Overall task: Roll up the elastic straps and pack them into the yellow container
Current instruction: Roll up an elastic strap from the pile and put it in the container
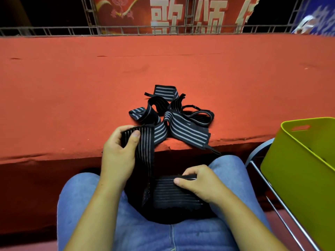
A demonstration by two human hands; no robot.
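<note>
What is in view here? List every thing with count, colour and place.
red cloth: one, red, covers the raised surface ahead
loose straps: tangled pile, count unclear, black with grey stripes, on the red cloth
held strap: one, black with thin grey stripes, front centre, over the lap
chair: one, metal frame, grey-blue seat, right
container: one, yellow, right, by the chair
railing: one, grey metal, behind the red cloth
red banner: one, red with pale characters, back centre
blue banner: one, blue, back right
jeans: one pair, blue, bottom centre
left hand: one, grips the held strap's upper part
right hand: one, pinches the held strap on the lap
</note>
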